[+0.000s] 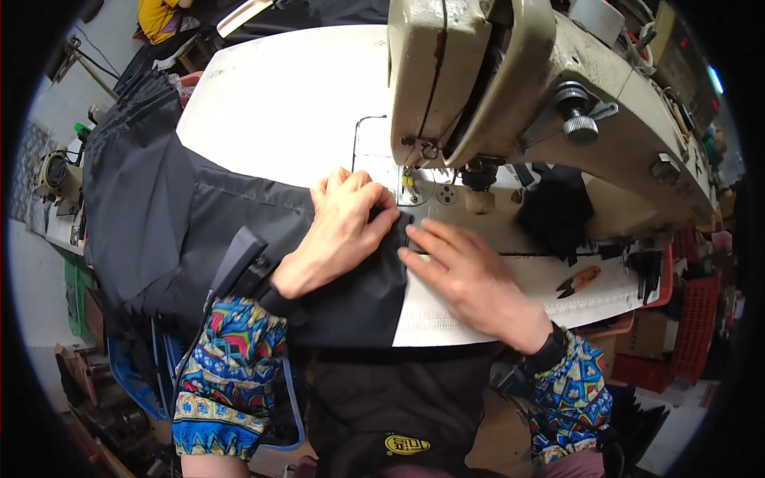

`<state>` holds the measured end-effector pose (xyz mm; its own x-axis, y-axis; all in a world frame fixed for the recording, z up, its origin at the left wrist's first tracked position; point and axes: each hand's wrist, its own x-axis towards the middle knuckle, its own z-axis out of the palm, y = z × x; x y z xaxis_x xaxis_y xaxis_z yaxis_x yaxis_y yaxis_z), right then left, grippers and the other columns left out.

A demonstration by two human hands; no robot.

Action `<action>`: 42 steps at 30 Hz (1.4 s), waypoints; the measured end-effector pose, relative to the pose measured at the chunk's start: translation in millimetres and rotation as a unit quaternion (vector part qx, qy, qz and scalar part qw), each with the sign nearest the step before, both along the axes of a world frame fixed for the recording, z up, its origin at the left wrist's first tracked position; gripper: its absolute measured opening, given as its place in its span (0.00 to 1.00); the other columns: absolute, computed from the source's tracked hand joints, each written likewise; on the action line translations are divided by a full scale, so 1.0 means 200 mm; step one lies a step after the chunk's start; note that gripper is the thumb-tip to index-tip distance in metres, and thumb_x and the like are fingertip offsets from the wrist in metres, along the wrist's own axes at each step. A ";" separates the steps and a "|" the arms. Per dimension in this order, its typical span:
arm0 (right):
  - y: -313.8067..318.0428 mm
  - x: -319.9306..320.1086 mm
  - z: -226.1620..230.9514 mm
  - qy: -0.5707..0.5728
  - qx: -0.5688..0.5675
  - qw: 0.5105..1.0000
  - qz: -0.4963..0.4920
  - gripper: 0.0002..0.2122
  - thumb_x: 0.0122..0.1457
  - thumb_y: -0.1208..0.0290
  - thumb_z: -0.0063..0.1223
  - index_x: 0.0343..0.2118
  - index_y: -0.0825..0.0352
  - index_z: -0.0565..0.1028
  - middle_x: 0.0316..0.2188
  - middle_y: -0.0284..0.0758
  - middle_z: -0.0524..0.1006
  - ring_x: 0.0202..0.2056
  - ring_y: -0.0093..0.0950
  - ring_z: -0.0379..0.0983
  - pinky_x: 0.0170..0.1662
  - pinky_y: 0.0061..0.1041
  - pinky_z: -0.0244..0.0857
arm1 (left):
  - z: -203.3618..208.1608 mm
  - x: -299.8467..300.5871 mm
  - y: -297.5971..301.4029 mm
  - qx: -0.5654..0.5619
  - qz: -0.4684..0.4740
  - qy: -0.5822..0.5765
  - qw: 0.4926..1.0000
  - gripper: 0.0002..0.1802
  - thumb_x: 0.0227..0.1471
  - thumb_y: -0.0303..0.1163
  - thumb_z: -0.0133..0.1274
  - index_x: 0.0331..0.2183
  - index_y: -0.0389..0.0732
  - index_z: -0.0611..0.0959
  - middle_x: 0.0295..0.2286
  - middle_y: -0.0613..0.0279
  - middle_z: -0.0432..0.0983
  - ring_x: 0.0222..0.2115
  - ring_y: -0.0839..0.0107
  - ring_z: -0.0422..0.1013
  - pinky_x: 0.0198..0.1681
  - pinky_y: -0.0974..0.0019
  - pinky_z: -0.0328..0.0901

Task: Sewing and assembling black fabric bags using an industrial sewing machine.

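A large piece of black fabric (247, 211) covers the left part of the white sewing table and drapes over its left side. My left hand (341, 227) presses on the cloth with curled fingers, thumb and forefinger pinching its folded edge just in front of the presser foot (409, 187). Beside it, my right hand (476, 283) lies flat with fingers stretched out, the fingertips at the right edge of the cloth. Above both hands stands the beige sewing machine (434, 80). Whether the needle is in the cloth, I cannot tell.
Orange-handled thread snips (579, 282) lie right of my right hand, by a printed ruler scale. Black fabric scraps (556, 209) sit under the machine arm. A red basket (692, 327) stands at the right, a blue crate (135, 382) below left. Another person's yellow garment (155, 17) shows far left.
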<state>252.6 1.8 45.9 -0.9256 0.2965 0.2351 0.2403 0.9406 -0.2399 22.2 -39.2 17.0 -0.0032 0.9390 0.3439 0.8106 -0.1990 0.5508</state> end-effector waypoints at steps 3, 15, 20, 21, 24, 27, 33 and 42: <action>0.11 -0.03 -0.04 0.003 -0.025 0.999 -0.022 0.25 0.48 0.83 0.52 0.52 0.65 0.77 0.57 0.38 0.73 0.54 0.40 0.69 0.58 0.39 0.62 | 0.00 -0.02 0.09 -0.005 0.033 -0.007 0.999 0.07 0.51 0.33 0.62 0.33 0.43 0.83 0.33 0.62 0.74 0.42 0.62 0.66 0.53 0.56 0.53; 0.14 -0.07 -0.02 0.044 0.041 0.995 -0.082 0.26 0.45 0.84 0.51 0.51 0.63 0.79 0.51 0.40 0.78 0.54 0.39 0.70 0.58 0.37 0.62 | -0.04 -0.11 0.20 -0.002 0.054 -0.014 0.998 0.07 0.51 0.32 0.59 0.35 0.45 0.83 0.37 0.60 0.75 0.46 0.56 0.66 0.54 0.48 0.53; 0.12 0.58 -0.06 0.275 0.173 0.861 -0.391 0.18 0.48 0.91 0.45 0.40 0.71 0.80 0.40 0.40 0.78 0.46 0.37 0.74 0.49 0.33 0.68 | 0.06 -0.07 -0.08 0.049 -0.145 0.066 0.986 0.18 0.52 0.33 0.62 0.47 0.46 0.83 0.48 0.56 0.73 0.50 0.55 0.67 0.51 0.51 0.62; 0.11 0.78 -0.01 0.231 0.299 0.794 -0.476 0.18 0.54 0.92 0.43 0.43 0.71 0.80 0.41 0.41 0.78 0.46 0.39 0.74 0.49 0.37 0.68 | 0.03 0.02 -0.04 0.062 -0.174 0.054 0.981 0.18 0.52 0.33 0.62 0.47 0.46 0.83 0.48 0.56 0.73 0.50 0.55 0.67 0.51 0.51 0.62; 0.23 0.84 -0.07 0.184 0.359 0.736 -0.544 0.21 0.55 0.91 0.45 0.51 0.71 0.78 0.48 0.43 0.79 0.49 0.43 0.75 0.53 0.38 0.67 | 0.07 -0.07 -0.14 0.059 -0.110 0.139 0.982 0.23 0.52 0.35 0.63 0.51 0.47 0.82 0.51 0.56 0.73 0.50 0.56 0.67 0.53 0.51 0.63; 0.10 1.13 -0.17 0.053 0.246 0.796 -0.551 0.22 0.54 0.90 0.46 0.53 0.72 0.77 0.52 0.44 0.78 0.52 0.43 0.74 0.55 0.36 0.67 | 0.03 0.00 -0.07 0.073 -0.138 0.119 0.981 0.22 0.53 0.36 0.63 0.51 0.47 0.83 0.52 0.57 0.72 0.51 0.55 0.67 0.55 0.51 0.63; 0.10 1.02 -0.17 0.114 0.248 0.796 -0.540 0.21 0.57 0.89 0.42 0.53 0.75 0.76 0.54 0.48 0.77 0.55 0.44 0.73 0.57 0.36 0.66 | 0.05 -0.03 -0.13 0.064 -0.137 0.130 0.980 0.21 0.54 0.37 0.62 0.50 0.48 0.83 0.51 0.58 0.72 0.52 0.56 0.65 0.55 0.51 0.63; -0.58 0.23 -0.14 0.134 -0.281 0.939 -0.146 0.10 0.58 0.74 0.61 0.42 0.71 0.82 0.30 0.41 0.83 0.32 0.35 0.81 0.38 0.27 0.73 | 0.00 0.11 -0.33 0.034 -0.122 0.138 0.982 0.26 0.55 0.35 0.59 0.55 0.39 0.77 0.58 0.50 0.68 0.61 0.48 0.62 0.62 0.46 0.59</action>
<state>299.4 -115.0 18.7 -0.7151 0.6758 0.1784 0.3284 0.5502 -0.7677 45.1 -104.9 16.0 0.3213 0.8751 0.3620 0.8509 -0.4345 0.2951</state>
